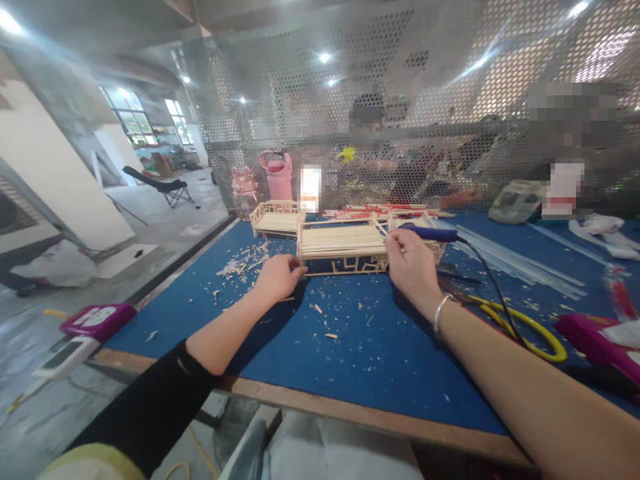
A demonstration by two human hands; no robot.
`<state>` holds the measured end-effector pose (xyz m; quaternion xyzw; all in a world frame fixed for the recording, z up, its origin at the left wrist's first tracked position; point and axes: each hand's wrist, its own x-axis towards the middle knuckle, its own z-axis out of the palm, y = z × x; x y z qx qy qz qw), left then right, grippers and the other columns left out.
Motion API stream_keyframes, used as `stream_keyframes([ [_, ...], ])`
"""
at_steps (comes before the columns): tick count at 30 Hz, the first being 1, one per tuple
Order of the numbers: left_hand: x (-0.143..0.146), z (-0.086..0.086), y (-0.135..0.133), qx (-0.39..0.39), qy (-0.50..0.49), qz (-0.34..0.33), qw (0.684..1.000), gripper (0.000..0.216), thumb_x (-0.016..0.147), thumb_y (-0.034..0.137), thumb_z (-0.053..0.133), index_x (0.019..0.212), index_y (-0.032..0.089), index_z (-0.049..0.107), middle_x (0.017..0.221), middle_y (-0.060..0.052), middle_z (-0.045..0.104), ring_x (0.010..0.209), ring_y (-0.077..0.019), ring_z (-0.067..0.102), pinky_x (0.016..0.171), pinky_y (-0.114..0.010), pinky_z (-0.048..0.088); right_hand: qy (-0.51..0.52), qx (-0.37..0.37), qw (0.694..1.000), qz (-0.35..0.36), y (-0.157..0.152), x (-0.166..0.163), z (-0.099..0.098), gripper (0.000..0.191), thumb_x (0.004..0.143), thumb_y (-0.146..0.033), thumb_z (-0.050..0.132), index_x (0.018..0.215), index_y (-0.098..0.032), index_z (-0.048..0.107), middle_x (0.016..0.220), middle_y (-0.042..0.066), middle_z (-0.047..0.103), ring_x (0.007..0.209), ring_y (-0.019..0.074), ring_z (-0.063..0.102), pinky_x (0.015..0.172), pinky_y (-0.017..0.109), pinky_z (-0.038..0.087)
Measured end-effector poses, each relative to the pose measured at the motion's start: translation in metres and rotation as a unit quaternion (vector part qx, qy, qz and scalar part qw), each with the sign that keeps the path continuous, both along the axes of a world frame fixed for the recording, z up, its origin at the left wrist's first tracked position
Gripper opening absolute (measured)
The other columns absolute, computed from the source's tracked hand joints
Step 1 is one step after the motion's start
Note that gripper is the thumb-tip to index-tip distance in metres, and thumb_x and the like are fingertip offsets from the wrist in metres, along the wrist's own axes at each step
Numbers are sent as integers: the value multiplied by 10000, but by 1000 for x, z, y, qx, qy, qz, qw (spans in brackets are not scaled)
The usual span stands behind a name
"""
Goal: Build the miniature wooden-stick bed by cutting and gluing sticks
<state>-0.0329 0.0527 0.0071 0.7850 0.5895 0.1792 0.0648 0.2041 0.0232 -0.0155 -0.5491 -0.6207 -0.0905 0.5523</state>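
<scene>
A miniature bench-like model (pixel 345 240) of pale wooden sticks stands on the blue tabletop between my hands. My left hand (pixel 280 275) is at its lower left corner, with thumb and fingers pinched together on the frame. My right hand (pixel 413 261), fingers closed, is against the model's right end. A blue-handled corded tool (pixel 435 233) sticks out to the right from behind my right knuckles; its tip and the exact grip are hidden. Behind the left end stands a similar small stick model (pixel 277 220); part of another (pixel 423 223) shows beyond my right hand.
Wood scraps (pixel 250 257) litter the blue table (pixel 325 373). At the back lie red-and-pale sticks (pixel 390 212), with clear strips (pixel 520 260) at right. A yellow ring-shaped item (pixel 550 347) lies near my right forearm. A perforated screen (pixel 280 87) stands behind; people sit beyond it.
</scene>
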Motion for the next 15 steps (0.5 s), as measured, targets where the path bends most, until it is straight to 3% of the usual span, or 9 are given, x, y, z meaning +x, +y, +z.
stream_keyframes([
  [5,1,11,-2,20,-68,14,997,273,797,333,492,840,151,691,833,-70,701,807,-209,630,769,-287,449,49,-40,998,-3,0,-3,-1,194,818,-306,412,667,-218,496,740,58,585,734,200,536,701,331,412],
  [9,2,21,0,44,-200,42,978,275,787,356,508,847,144,673,835,-54,697,794,-189,627,751,-283,466,148,-81,986,18,-1,-5,3,204,794,-335,426,646,-213,497,656,25,547,657,184,524,670,334,426],
  [12,6,30,4,18,-335,17,942,255,769,304,536,931,140,644,876,-53,685,730,-139,620,675,-254,488,293,-124,945,77,2,-7,3,183,759,-364,458,661,-214,496,624,5,517,590,165,512,576,315,455],
  [15,13,49,9,24,-382,-35,923,280,747,236,563,1006,148,622,937,-56,671,699,-100,604,662,-241,496,379,-151,904,128,7,-11,-1,168,718,-379,483,659,-223,461,629,4,513,602,167,538,530,305,480],
])
